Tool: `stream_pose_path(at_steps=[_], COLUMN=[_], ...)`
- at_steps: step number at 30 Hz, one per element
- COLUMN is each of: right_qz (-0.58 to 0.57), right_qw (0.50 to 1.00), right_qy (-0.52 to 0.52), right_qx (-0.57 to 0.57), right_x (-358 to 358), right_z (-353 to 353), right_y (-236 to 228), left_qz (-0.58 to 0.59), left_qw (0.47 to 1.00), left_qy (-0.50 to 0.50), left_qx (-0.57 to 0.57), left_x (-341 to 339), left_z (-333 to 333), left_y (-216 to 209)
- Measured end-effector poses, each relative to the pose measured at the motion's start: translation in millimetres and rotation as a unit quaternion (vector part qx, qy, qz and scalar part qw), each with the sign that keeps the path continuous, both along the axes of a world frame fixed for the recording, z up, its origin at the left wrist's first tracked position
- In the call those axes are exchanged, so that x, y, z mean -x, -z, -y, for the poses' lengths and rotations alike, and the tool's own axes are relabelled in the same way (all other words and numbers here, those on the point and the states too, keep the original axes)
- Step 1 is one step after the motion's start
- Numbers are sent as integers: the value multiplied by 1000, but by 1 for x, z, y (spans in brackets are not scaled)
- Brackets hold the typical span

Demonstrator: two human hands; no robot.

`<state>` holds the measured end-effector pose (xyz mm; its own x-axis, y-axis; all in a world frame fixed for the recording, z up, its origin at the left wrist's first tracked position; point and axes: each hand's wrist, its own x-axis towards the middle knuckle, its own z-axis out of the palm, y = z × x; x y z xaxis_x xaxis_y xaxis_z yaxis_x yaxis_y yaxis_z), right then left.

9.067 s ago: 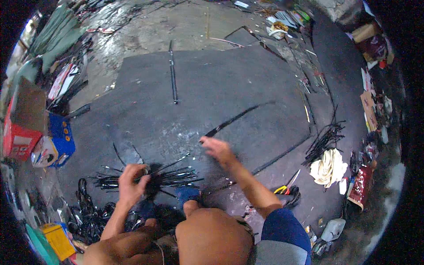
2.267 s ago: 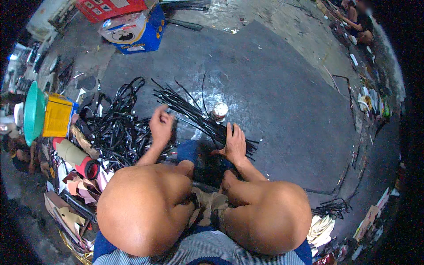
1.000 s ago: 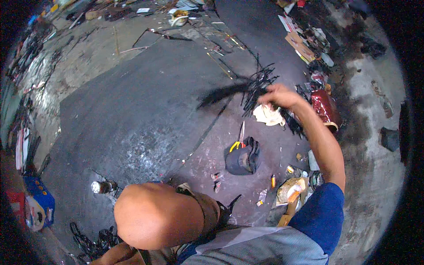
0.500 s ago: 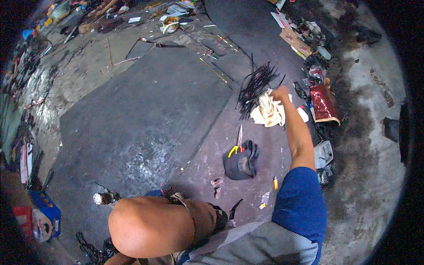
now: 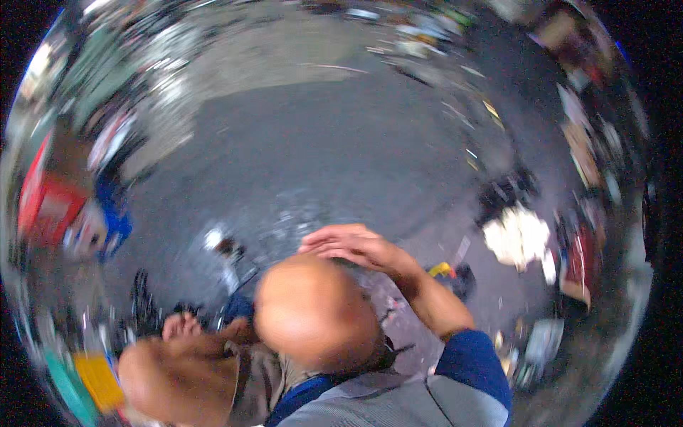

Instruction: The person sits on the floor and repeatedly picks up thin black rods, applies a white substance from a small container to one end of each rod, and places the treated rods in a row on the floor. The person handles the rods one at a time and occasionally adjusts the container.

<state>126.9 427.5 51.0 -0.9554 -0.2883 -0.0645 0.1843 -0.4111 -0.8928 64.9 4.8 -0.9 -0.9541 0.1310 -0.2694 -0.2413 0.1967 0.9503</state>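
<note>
Head view: swinging right grip point(image 5: 353, 243) back, slack-fingered, seemingly empty; leaving black strips point(image 5: 505, 195) to its right; blurring left grip point(image 5: 183, 326) beyond telling.

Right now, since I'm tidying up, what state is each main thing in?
Right hand: open, fingers extended, nothing seen in it
Left hand: blurred, grip unclear
Pale cloth: crumpled
Black strips: heaped, blurred
Yellow-handled scissors: blurred, open or shut unclear
White-topped container: blurred, closure unclear

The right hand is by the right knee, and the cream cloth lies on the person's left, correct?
Wrong side: the head view shows the cream cloth lying on the person's right. The right hand is by the right knee.
</note>
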Motion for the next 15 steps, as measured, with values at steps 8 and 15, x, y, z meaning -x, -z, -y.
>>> stream_pose_path(at_steps=[8, 15], right_qz=[34, 70], right_qw=[977, 952], right_qy=[183, 4], right_qx=[-107, -299], right_x=[-40, -30], right_z=[121, 131], right_y=[-31, 45], left_qz=[41, 22], left_qw=[949, 922], left_qy=[47, 46], left_qx=[-308, -384], left_x=[-52, -101], left_z=[38, 4], left_y=[-54, -34])
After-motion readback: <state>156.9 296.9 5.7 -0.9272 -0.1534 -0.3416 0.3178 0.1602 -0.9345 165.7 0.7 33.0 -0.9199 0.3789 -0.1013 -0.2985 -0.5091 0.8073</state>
